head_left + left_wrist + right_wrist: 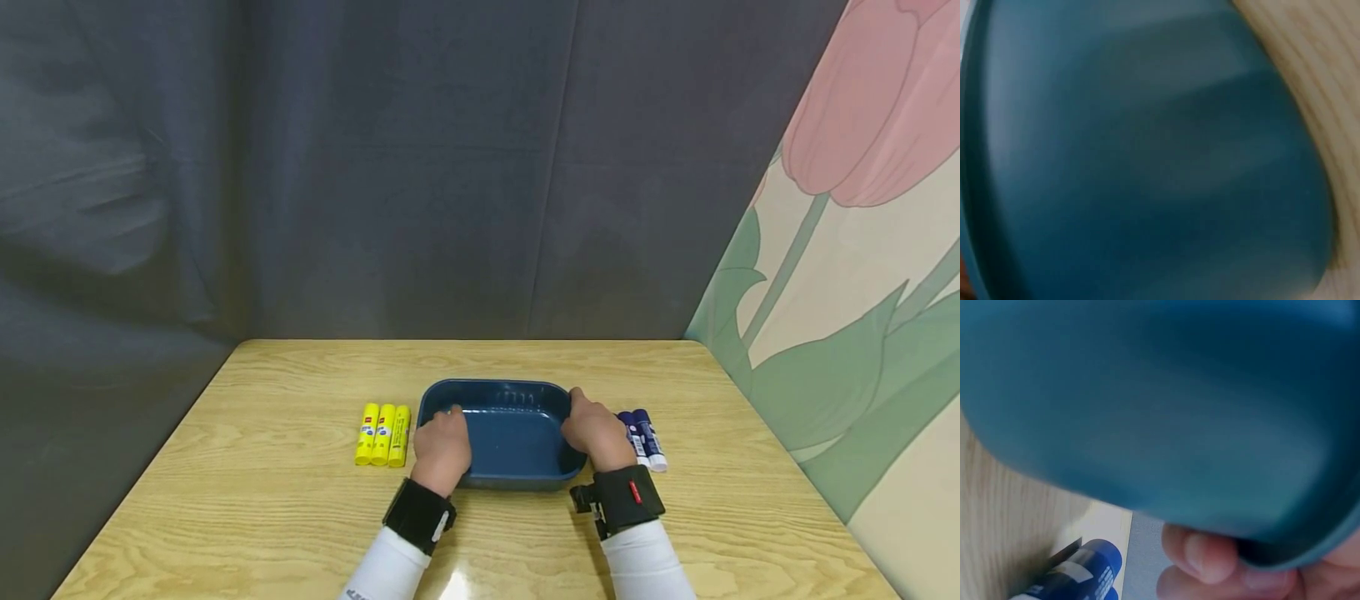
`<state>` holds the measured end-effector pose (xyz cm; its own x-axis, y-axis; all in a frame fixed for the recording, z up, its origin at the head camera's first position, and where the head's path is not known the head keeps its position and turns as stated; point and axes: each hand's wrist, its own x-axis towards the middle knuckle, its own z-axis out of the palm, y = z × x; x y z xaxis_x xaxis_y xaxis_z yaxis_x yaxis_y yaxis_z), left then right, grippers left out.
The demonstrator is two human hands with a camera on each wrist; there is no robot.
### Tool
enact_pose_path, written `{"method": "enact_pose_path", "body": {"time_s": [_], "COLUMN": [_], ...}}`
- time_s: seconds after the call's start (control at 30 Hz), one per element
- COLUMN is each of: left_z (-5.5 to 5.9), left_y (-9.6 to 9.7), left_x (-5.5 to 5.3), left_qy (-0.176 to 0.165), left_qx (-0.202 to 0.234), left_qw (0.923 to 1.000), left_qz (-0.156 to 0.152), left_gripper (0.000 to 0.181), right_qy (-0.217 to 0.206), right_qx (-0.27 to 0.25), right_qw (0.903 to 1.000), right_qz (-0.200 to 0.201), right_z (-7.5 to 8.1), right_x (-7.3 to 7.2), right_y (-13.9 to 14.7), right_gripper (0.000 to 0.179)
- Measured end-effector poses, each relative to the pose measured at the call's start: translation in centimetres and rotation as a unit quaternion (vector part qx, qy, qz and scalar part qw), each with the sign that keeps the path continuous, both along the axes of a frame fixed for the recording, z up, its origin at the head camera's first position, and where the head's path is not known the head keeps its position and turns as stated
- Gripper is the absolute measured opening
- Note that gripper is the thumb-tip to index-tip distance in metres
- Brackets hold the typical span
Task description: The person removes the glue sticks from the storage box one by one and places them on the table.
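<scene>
A dark blue rectangular dish [517, 482] is held at both ends near the middle of the table. My left hand [442, 446] grips its left end, thumb over the rim. At the right end, my right hand [597, 429] holds the rim. In the right wrist view, curled fingertips [1200, 556] show against the underside of the rim. The dish's wall [1147, 156] fills most of the left wrist view, so the left fingers are almost wholly hidden there. Nothing lies inside the dish. Whether its base touches the table I cannot tell.
Three yellow glue sticks [382, 435] lie side by side left of the dish. Dark blue glue sticks with white ends [649, 440] lie just right of my right hand, partly covered by it. A dark curtain [450, 183] hangs behind the wooden table [285, 517].
</scene>
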<state>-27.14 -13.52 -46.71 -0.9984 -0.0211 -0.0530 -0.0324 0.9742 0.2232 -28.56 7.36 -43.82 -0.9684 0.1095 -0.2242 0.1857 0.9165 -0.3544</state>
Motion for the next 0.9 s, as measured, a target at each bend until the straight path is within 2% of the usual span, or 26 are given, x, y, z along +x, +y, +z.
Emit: {"method": "enact_pose_path", "body": {"time_s": [0.13, 0.37, 0.9], "left_z": [-0.08, -0.34, -0.45], "left_y": [-0.04, -0.14, 0.01], "left_x": [-0.08, -0.22, -0.37], "left_qy": [-0.009, -0.010, -0.016], "left_qx": [0.015, 0.030, 0.029], "left_qw": [0.9998, 0.9994, 0.9994], "left_qz": [-0.007, -0.013, -0.006], "left_gripper": [0.050, 0.059, 0.055], "right_qy": [0.011, 0.008, 0.009], "right_qx": [0.007, 0.000, -0.003], "right_qw": [0.9998, 0.9999, 0.9999], "right_qz": [0.014, 0.014, 0.008], "right_z": [-0.10, 0.02, 0.08], "right_x": [-0.02, 0.01, 0.05], "right_y": [0.11, 0.13, 0.03], "right_gripper": [0.059, 0.060, 0.060]}}
